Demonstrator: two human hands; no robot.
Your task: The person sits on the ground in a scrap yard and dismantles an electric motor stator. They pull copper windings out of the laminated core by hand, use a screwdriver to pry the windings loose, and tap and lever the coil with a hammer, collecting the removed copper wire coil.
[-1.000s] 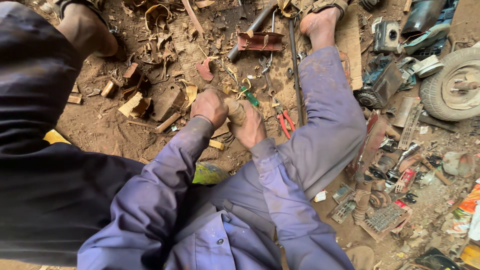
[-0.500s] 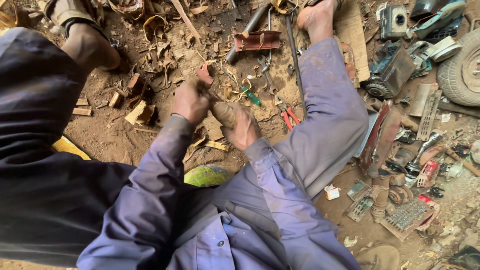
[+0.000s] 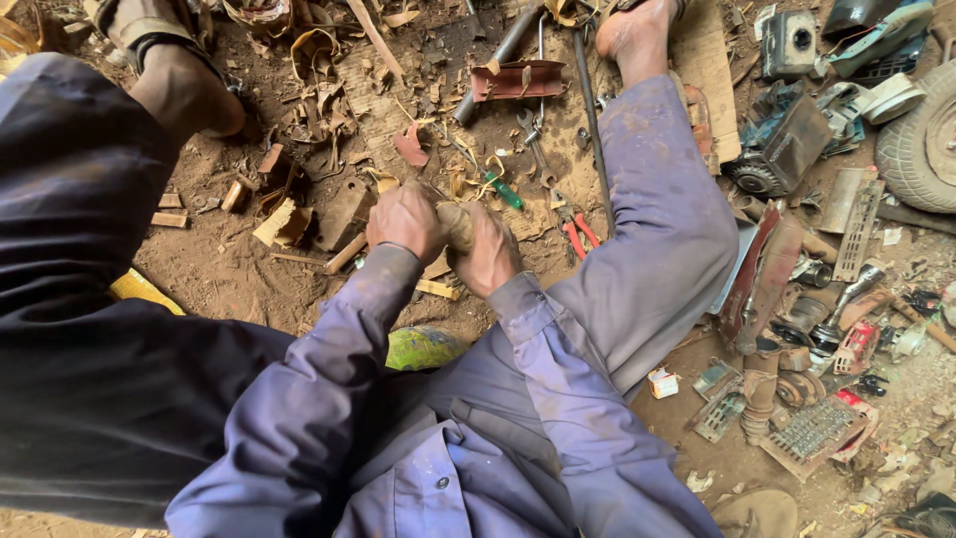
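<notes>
Head view shows the left hand [image 3: 403,221] and the right hand [image 3: 490,251] pressed together over the dirt floor [image 3: 214,274], fingers of both curled tight around a small brownish piece [image 3: 457,225] that pokes out between them; what it is cannot be told. Red-handled pliers [image 3: 578,235] and a green-handled screwdriver [image 3: 504,190] lie just beyond. Working such a piece likely goes best with both wrists close, the grip firm, and force applied evenly.
</notes>
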